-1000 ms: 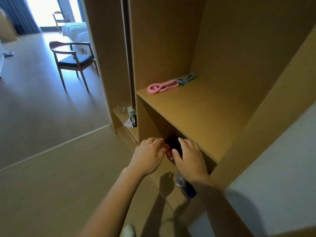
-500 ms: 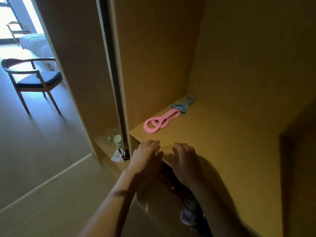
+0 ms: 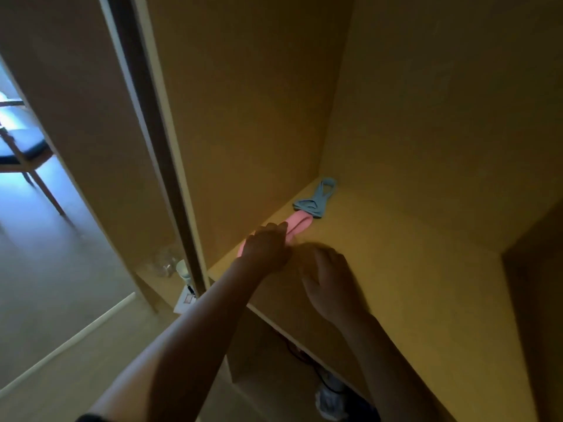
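Dim, yellowish and motion-blurred, with daylight glare far left and edges seemingly bowed.

Shelf (image 3: 411,284): fills the middle and right, with walls to its left, far side and right.
Near band (image 3: 300,225): on the shelf, along the left wall.
Far band (image 3: 316,201): on the shelf in the far left corner, its near end touching the near band's far end.
Left hand (image 3: 268,248): over the near band's near end, hiding it.
Right hand (image 3: 329,284): over the shelf, just right of the left hand and nearer.
Ledge (image 3: 158,287): lower than the shelf, left of it beyond the partition.
Cup (image 3: 182,268): on the ledge, with a card (image 3: 185,301) just near of it.
Chair (image 3: 21,153): far left, on the floor, well apart from the shelf.
Under the shelf: a compartment holding an object (image 3: 330,397) too dim to tell.
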`<state>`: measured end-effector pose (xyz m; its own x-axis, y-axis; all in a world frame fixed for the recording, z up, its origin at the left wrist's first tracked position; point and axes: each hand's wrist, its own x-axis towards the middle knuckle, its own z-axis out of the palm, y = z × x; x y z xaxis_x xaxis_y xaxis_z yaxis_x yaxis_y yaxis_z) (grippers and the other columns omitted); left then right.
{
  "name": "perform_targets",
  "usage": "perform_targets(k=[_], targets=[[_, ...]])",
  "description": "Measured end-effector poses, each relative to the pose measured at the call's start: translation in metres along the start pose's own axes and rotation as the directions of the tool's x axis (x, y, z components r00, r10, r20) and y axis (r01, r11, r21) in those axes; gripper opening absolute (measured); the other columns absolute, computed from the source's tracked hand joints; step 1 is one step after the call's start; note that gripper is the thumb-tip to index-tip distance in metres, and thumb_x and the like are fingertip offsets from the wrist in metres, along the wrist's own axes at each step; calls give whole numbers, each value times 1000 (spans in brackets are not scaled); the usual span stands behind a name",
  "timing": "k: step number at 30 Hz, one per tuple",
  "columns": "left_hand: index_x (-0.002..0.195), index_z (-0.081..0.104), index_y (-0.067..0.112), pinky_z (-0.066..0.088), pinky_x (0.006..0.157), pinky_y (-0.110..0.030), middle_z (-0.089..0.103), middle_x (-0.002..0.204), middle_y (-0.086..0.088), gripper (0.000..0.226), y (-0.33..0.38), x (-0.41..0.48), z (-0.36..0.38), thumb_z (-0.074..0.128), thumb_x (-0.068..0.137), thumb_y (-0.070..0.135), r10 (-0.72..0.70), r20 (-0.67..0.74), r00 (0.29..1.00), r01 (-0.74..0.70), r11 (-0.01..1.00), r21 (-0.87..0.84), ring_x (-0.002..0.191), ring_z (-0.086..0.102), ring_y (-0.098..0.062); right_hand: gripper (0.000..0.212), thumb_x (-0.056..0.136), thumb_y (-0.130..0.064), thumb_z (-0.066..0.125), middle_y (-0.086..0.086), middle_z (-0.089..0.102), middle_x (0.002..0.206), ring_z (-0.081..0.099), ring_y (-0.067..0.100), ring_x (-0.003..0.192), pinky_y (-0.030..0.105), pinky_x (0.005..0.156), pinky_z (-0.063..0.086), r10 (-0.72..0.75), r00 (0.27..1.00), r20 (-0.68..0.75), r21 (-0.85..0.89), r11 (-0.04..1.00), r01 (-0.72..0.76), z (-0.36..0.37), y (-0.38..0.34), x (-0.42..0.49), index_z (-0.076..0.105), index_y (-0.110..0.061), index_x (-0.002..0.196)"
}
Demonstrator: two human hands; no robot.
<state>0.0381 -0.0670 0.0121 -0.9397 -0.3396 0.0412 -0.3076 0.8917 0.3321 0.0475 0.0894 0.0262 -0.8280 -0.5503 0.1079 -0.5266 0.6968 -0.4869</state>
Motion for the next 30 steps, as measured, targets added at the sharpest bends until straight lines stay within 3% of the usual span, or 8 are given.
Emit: perform_targets(k=[2,5,8,13,16,20,24,30], targets=[[122,45,19,48,83,-40,59,112,-11,36,0,17,5,39,92,39,11,-2,1000,-11,1000,-21,99,59,-29,43,94,-35,42,3,40,141,36,18,128,36,106,34,7,1000,-18,-13,1000,-7,-2,5,12,38,-21,134],[135,34,31,50,86,-41,54,125,-5,60,1,37,17,9,90,61,69,17,997,-68,996,-51,105,57,-25,44,95,-34,42,0,39,142,36,15,129,31,107,31,21,999,-30,-9,1000,-21,-3,11,24,35,-22,136],[136,33,22,46,93,-45,47,132,-9,50,5,49,13,41,91,42,-28,47,998,26,998,50,115,51,-32,47,96,-33,41,1,36,145,33,17,132,30,107,27,30,1000,-7,-7,1000,-30,-1,16,32,31,-21,139],[135,36,28,45,92,-48,45,134,-8,68,6,74,22,20,83,67,-29,84,996,40,990,-132,120,48,-32,49,95,-31,41,7,33,146,30,23,133,32,107,24,73,997,22,21,997,-73,1,20,48,30,-15,140],[142,28,19,42,97,-51,42,138,-15,60,15,89,19,43,91,48,-13,110,994,21,997,-71,119,48,-35,47,95,-30,42,7,35,143,33,23,129,31,104,27,54,998,12,23,998,-54,-2,21,56,31,-15,139],[139,37,17,39,103,-46,42,140,-15,49,21,107,19,46,91,25,75,109,991,-66,994,-92,125,45,-34,46,96,-31,41,6,36,143,33,22,129,31,104,27,59,998,-11,25,998,-59,-10,27,70,31,-16,138],[124,51,15,44,91,-39,53,126,-9,38,33,126,28,47,90,33,106,95,990,-110,993,42,113,52,-27,49,95,-28,41,7,37,142,34,22,129,29,103,28,60,998,-17,23,998,-59,-14,37,85,28,-14,141],[119,57,12,38,95,-35,55,126,-6,31,36,142,43,45,93,25,43,88,995,-54,991,119,119,48,-26,40,95,-27,41,9,43,132,40,26,120,32,95,32,75,997,-9,33,997,-74,-13,46,100,39,-12,132]])
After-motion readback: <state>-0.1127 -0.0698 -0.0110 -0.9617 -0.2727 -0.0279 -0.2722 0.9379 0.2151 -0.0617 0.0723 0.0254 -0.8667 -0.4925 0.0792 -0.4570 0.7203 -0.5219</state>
